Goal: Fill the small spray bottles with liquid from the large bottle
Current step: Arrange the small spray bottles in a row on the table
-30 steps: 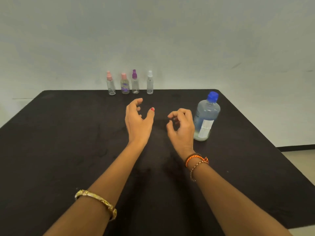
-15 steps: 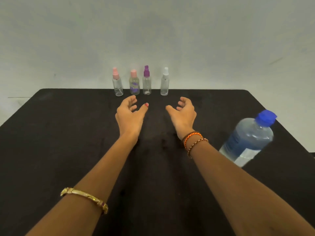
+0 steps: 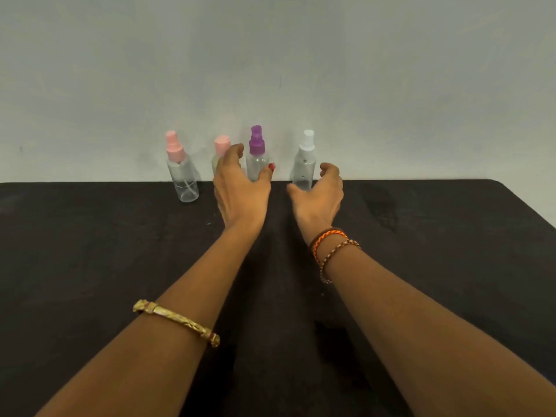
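Several small clear spray bottles stand in a row at the table's far edge: a pink-capped one (image 3: 182,179), a second pink-capped one (image 3: 222,145), a purple-capped one (image 3: 256,158) and a white-capped one (image 3: 306,164). My left hand (image 3: 240,191) reaches to the row with fingers spread; it hides most of the second pink bottle, and its thumb lies just right of the purple bottle. My right hand (image 3: 320,197) is cupped at the white bottle's base, thumb on its left and fingers on its right, not closed on it. The large bottle is out of view.
A black table (image 3: 90,266) runs from the near edge to a pale wall (image 3: 270,55) right behind the bottles. Its right edge slants away at the far right.
Both hands have moved forward from mid-table to the row of small bottles. The view has shifted, and the large blue-capped bottle on the right has left the frame.
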